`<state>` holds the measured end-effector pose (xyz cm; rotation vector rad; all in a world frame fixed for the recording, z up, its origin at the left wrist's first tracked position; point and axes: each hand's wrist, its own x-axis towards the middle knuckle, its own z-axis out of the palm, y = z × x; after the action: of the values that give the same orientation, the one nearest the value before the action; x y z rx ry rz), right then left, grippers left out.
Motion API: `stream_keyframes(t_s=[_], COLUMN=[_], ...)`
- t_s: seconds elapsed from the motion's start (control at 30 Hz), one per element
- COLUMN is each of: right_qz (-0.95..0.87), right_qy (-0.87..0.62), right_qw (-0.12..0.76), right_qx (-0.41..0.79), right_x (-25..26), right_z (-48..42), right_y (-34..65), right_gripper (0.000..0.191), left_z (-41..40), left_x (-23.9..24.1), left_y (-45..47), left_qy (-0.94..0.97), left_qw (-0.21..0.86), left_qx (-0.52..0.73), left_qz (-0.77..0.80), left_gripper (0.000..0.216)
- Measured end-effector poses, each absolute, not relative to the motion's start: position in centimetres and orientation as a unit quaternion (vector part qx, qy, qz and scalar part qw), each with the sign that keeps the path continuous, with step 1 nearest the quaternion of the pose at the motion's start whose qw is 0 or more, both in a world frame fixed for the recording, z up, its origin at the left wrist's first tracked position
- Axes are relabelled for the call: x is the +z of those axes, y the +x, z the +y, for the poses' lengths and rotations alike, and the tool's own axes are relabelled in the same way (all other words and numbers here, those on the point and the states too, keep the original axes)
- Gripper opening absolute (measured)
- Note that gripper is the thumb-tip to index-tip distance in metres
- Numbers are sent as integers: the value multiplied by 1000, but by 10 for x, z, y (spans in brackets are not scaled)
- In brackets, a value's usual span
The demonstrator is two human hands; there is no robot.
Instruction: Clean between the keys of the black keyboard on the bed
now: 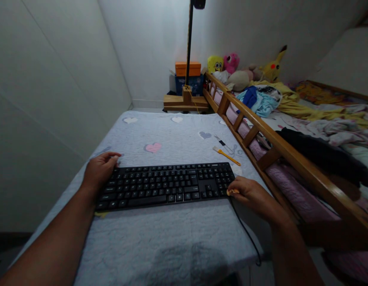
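Observation:
A black keyboard [168, 183] lies on the quilted, heart-patterned cover, its number pad on the right. My left hand [101, 170] is closed around its upper left corner, thumb and forefinger near the back edge. At the lower right corner, my right hand [251, 194] pinches a small, soft-looking orange piece [233, 192] against the keys; whether it is cloth or sponge I cannot tell. From under that hand a black cable [246, 230] runs down to the front edge. Behind the number pad lies a yellow-handled brush [227, 156], with a thin metal tool with a black grip [222, 142] beyond it.
A wooden bed rail [255, 123] runs along the right side, with clothes [261, 101] and plush toys on the bed behind it. At the far end stand a dark pole on a wooden base [185, 103] and an orange box [188, 69]. A pale wall [52, 99] closes the left.

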<state>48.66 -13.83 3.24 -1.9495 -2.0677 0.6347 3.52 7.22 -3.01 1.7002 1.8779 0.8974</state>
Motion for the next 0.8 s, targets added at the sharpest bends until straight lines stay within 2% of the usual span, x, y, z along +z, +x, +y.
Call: stream_keyframes(t_s=[0.47, 0.7, 0.8], right_qz=[-710, -669, -664], right_qy=[-664, -701, -708], right_qw=[118, 201, 212], right_qx=[203, 144, 120], right_x=[32, 32, 24], right_z=[-136, -102, -87], right_y=[489, 497, 498], right_gripper=[16, 17, 19], left_z=[72, 69, 69], left_x=[-33, -25, -23], left_y=[33, 37, 38], left_qy=[619, 622, 621], left_qw=[221, 211, 213], left_qx=[320, 314, 317], left_qz=[683, 685, 685], left_gripper=[46, 47, 46])
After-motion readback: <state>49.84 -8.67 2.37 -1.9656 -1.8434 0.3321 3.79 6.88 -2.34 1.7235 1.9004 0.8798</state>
